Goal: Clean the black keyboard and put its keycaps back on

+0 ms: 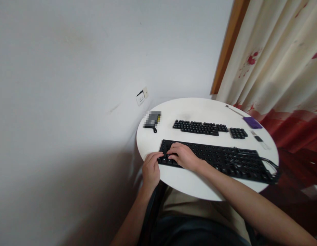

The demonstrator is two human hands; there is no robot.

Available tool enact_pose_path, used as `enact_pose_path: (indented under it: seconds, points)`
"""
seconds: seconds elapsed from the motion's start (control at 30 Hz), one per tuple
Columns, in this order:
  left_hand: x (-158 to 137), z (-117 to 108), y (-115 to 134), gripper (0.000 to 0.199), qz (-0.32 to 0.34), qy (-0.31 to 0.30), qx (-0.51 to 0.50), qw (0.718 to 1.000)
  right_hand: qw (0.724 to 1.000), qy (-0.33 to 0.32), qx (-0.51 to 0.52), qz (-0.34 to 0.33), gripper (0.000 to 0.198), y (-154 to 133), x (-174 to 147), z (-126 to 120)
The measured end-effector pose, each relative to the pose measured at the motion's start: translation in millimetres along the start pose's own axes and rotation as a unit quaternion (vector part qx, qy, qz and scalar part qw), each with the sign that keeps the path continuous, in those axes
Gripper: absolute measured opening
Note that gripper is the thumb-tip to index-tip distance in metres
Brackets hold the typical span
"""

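Observation:
A black keyboard (pixel 212 155) lies across the near part of the white round table (pixel 194 186). Much of it shows bare key sockets, while a few keycaps sit in its bottom row at the left. My left hand (pixel 151 167) rests at the keyboard's left end, fingers together over the edge and holding it. Over the left part of the board, my right hand (pixel 184 155) is closed, with thumb and fingers bent toward each other at the keys. Whatever is between those fingertips is too small to make out. Beyond the keyboard, loose black keycaps (pixel 199 127) lie in rows.
A smaller block of keycaps (pixel 238 133) lies to the right. Further right are a purple cloth-like item (pixel 252 122) and a small black-and-clear item (pixel 258 138). A pixelated dark object (pixel 152 119) lies at left. The keyboard's coiled cable (pixel 272 167) hangs near the right edge.

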State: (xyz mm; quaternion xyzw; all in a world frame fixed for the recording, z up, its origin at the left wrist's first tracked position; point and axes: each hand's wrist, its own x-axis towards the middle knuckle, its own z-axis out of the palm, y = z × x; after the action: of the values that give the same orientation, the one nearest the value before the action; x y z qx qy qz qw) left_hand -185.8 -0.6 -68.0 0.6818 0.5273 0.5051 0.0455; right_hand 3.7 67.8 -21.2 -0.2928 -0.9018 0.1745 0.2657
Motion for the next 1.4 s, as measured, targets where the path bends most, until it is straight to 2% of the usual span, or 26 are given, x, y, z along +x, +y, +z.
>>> enact_pose_path:
  seconds: [0.37, 0.6, 0.9, 1.17, 1.27, 1.4]
  points:
    - [0, -1, -1, 0.039, -0.006, -0.009, 0.004, 1.000, 1.000, -0.020, 0.007, -0.003, 0.021, -3, -2, -3]
    - [1, -1, 0, 0.041, 0.004, -0.011, 0.008, 1.000, 1.000, -0.018, 0.019, 0.000, 0.015, -1, 1, -5]
    - [1, 0, -1, 0.041, -0.008, -0.012, 0.007, 1.000, 0.998, -0.037, -0.037, -0.019, 0.019, 5, 0, -14]
    - [1, -2, 1, 0.040, -0.005, -0.013, 0.012, 1.000, 1.000, -0.016, 0.009, -0.024, 0.017, 9, 3, -10]
    - [2, -1, 2, 0.036, -0.003, -0.009, 0.010, 1.000, 0.999, -0.016, 0.015, -0.033, 0.019, 11, 4, -9]
    - [9, 0, 13, 0.020, -0.006, 0.004, 0.014, 1.000, 0.999, -0.022, 0.006, -0.046, 0.021, 11, 4, -10]
